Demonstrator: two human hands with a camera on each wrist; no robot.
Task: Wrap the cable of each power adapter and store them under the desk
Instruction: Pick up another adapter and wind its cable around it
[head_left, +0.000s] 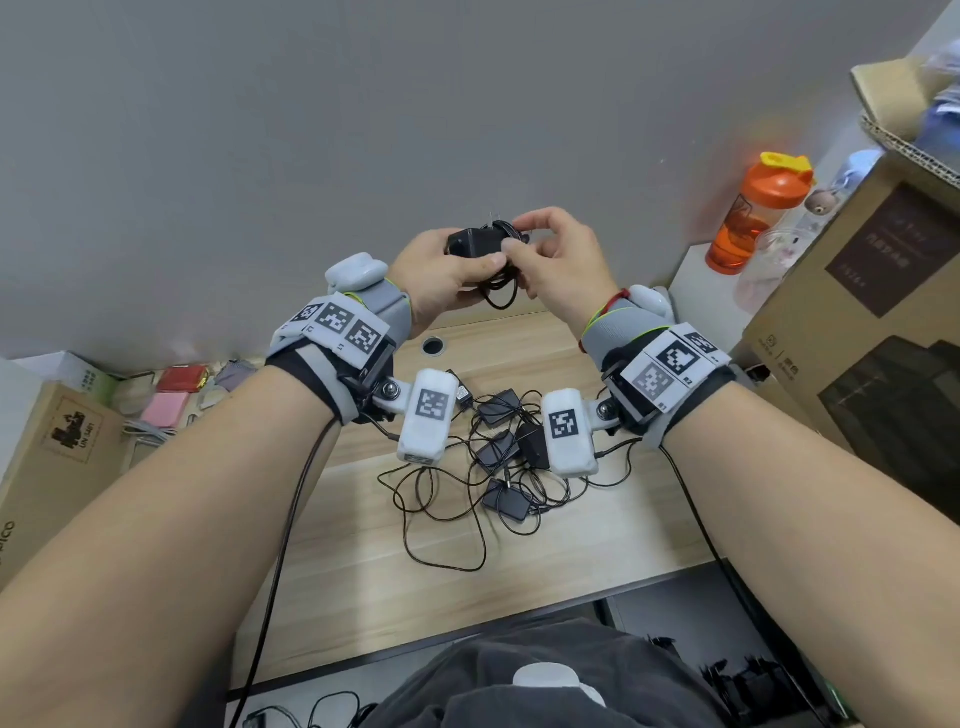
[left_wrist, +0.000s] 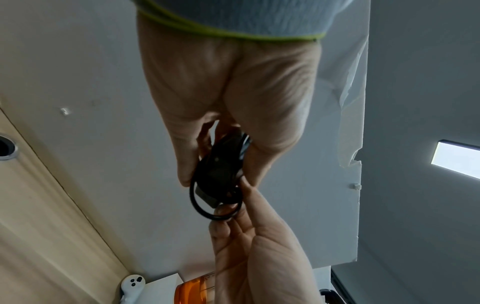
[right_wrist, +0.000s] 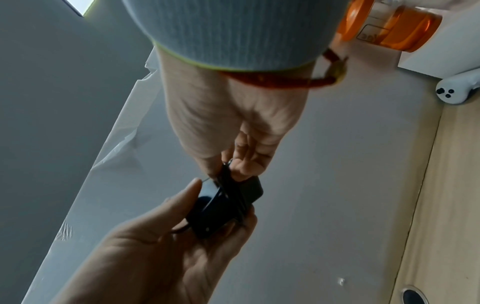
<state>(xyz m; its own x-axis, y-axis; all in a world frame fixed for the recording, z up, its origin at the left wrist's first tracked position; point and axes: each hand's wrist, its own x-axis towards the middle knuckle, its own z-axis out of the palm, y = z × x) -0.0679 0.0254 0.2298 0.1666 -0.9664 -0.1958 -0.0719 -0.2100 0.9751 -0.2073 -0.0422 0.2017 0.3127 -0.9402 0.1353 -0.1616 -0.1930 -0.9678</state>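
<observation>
A black power adapter (head_left: 474, 242) is held up in front of the grey wall, above the far edge of the desk. My left hand (head_left: 441, 275) grips its body (left_wrist: 217, 170), thumb on top. Its thin black cable (head_left: 501, 291) is coiled round the body, and a loop (left_wrist: 215, 211) hangs below. My right hand (head_left: 556, 260) pinches the cable (right_wrist: 231, 185) at the adapter's right end. Several more black adapters (head_left: 506, 501) lie on the wooden desk (head_left: 597, 525) in a tangle of loose cables (head_left: 447, 540).
An orange bottle (head_left: 748, 223) stands on a white box at the back right, beside large cardboard boxes (head_left: 872, 322). A cardboard box (head_left: 47, 467) and small packets (head_left: 176, 395) sit at the left. A cable hole (head_left: 432, 345) is in the desk's far edge.
</observation>
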